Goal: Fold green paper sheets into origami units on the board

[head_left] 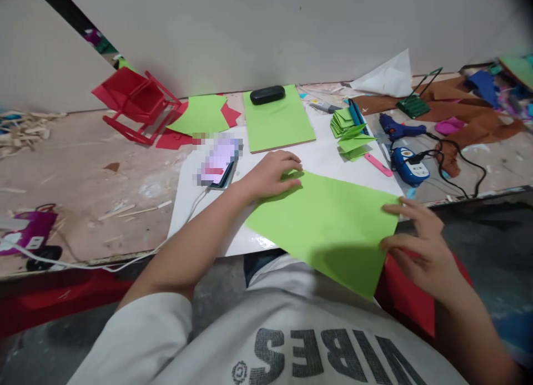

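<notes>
A light green paper sheet lies on a white board and overhangs the table's near edge above my lap. My left hand rests on the sheet's far left corner, fingers curled and pressing it down. My right hand pinches the sheet's right corner between thumb and fingers. A phone with a lit screen lies just left of my left hand, a white cable running from it.
Another green sheet with a black case lies behind. Folded green pieces, a pink knife, blue glue guns with black cords sit right. A red paper chair stands far left.
</notes>
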The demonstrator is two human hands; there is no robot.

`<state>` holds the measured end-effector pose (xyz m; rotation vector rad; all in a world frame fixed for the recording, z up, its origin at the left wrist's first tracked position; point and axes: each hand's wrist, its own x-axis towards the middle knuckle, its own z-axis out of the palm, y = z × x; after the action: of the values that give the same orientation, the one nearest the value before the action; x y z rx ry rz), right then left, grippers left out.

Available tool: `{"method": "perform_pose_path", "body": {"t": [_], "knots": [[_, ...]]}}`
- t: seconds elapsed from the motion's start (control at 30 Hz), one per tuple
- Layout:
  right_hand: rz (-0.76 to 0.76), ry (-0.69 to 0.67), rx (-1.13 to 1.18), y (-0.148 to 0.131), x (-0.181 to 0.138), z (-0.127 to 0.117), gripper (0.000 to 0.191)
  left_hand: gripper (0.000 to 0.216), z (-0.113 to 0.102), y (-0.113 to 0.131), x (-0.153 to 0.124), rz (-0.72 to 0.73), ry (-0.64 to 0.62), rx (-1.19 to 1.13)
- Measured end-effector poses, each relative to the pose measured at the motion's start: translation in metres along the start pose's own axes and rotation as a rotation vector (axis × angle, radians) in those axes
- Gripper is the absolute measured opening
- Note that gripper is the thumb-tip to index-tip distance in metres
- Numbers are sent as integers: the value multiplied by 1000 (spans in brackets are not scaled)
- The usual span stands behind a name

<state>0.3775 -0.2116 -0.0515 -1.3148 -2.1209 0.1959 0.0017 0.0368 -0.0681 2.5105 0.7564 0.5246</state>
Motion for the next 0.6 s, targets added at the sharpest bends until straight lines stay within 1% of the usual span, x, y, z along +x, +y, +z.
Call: {"method": "perform_pose_path", "body": {"t": [0.07,0.1,0.13,0.2,0.3,0.4,0.47,0.5,0.6], "knots": [[115,194,-14,11,-8,2,30,44,0,7,-2,8,-69,15],[173,256,0,16,-9,4,31,46,0,10,-3,0,-95,28],[224,286,30,20,-7,6,32,46,-2,13,-3,-10,-116,44],[285,272,100,27,1,10,29,46,-5,18,-3,-28,-143,87],[332,198,115,36,18,15,26,48,-12,25,-2,-55,-131,177],[352,140,104,43,34,20,31,47,-17,41,-8,-126,-101,329],[319,126,120,45,44,25,32,41,-18,60,-21,-164,-132,432],[301,140,111,44,48,28,29,40,-16,72,-31,-162,-156,460],[261,233,17,34,60,42,17,46,-2,113,-66,-112,-178,426]]}}
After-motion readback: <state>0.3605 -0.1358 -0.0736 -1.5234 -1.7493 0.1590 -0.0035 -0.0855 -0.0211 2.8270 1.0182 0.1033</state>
